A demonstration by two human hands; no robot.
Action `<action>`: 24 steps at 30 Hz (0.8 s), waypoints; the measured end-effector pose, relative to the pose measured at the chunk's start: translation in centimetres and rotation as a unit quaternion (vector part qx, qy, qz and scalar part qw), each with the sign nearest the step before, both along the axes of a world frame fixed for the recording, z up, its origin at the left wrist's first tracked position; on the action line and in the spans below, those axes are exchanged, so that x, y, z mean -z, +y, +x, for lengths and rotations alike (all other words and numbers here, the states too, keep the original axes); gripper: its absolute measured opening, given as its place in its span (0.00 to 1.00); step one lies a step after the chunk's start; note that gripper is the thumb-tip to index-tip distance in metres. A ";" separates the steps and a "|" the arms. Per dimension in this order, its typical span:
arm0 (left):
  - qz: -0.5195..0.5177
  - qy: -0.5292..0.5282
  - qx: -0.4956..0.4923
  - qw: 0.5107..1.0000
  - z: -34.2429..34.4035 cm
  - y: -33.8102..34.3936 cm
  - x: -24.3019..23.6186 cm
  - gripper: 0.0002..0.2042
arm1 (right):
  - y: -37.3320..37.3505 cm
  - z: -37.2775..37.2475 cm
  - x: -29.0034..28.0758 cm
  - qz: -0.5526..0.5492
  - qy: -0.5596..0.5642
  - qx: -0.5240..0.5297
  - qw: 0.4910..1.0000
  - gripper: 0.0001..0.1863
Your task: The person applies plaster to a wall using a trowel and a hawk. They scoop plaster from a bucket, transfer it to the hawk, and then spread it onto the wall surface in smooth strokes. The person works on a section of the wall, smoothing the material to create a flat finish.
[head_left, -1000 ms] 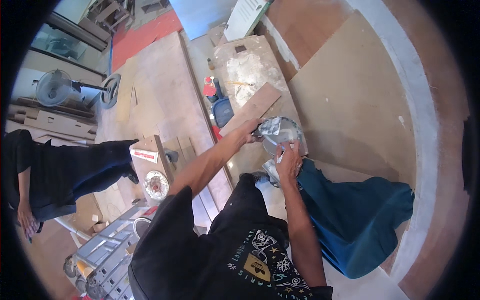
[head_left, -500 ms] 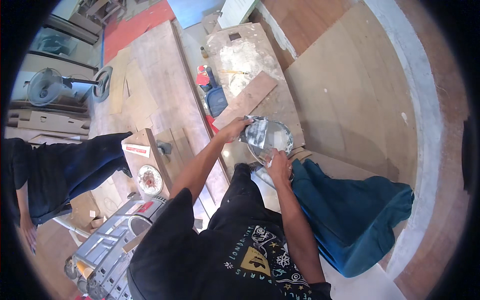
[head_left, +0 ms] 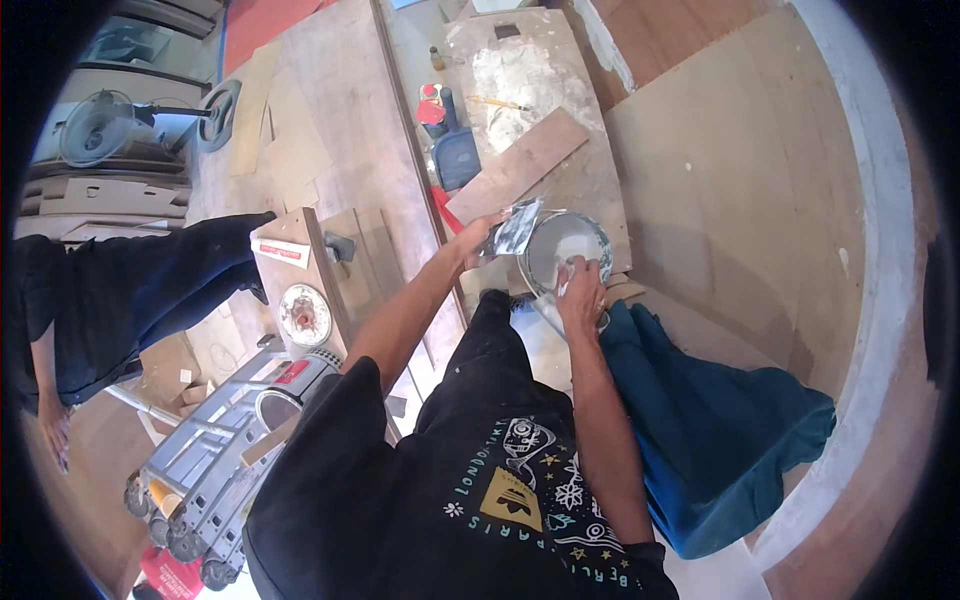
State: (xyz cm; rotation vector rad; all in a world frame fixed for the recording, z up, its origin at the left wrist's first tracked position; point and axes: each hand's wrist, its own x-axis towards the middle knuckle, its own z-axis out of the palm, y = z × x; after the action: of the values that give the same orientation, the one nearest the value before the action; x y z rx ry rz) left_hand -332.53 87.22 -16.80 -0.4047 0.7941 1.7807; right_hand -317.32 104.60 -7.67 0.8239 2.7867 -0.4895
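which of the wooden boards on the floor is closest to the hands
The short narrow plank lying slantwise just above the left hand, its near end almost at the knuckles. The wide sheets further left and the big board on the right lie further away.

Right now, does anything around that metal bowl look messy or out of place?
Yes. White powder or paste is smeared over the worn board beyond the metal bowl, and a blue cloth lies crumpled on the floor beside the right hand. The left hand holds a smeared flat tool.
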 end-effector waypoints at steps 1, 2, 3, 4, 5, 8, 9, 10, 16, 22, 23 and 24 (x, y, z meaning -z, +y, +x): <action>-0.019 0.006 -0.005 1.000 0.4 0.1 1.7 0.21 | 0.2 0.3 -0.2 0.001 0.005 -0.012 1.000 0.13; -0.031 -0.011 -0.033 0.999 0.6 -0.1 3.1 0.21 | 0.4 0.6 -0.3 0.002 0.011 -0.023 1.000 0.13; -0.031 -0.029 -0.053 0.998 0.5 0.3 2.7 0.21 | 0.7 0.9 0.3 -0.010 0.043 -0.028 0.999 0.13; -0.032 -0.047 -0.073 0.996 0.6 0.5 1.8 0.21 | 0.8 0.7 0.2 -0.022 0.074 -0.032 0.996 0.13; -0.034 -0.065 -0.092 0.993 0.7 0.7 0.9 0.22 | 1.0 0.6 0.0 -0.021 0.057 -0.013 0.998 0.13; 0.001 -0.051 -0.048 0.998 0.2 0.6 -0.8 0.23 | 0.4 -1.2 -4.0 -0.012 0.034 0.033 0.999 0.13; 0.007 -0.047 -0.039 0.998 0.1 0.4 -1.0 0.23 | 0.3 -1.3 -4.6 -0.004 0.046 0.041 0.998 0.12; 0.009 -0.039 -0.027 0.999 0.0 0.4 -0.4 0.23 | 0.4 -1.4 -4.8 0.004 0.058 0.049 0.997 0.12; -0.019 -0.040 -0.036 0.998 0.1 1.5 0.1 0.20 | 0.5 -0.3 0.0 -0.061 -0.048 0.040 0.996 0.11; -0.055 0.014 -0.010 0.998 0.3 1.5 -2.3 0.17 | 0.5 0.4 1.4 -0.158 0.050 0.088 0.982 0.18; -0.051 0.025 -0.018 0.998 0.4 1.5 -3.1 0.17 | 0.8 0.8 1.2 -0.155 0.065 0.102 0.980 0.17; -0.065 0.066 -0.039 0.995 0.7 1.2 -3.3 0.17 | 1.0 1.1 0.0 -0.153 0.078 0.114 0.979 0.18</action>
State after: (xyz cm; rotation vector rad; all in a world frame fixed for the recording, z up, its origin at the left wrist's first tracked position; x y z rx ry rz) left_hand -331.87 88.45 -13.53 -0.4115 1.0040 1.8483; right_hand -316.19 105.59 -7.63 1.0748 2.6616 -1.0322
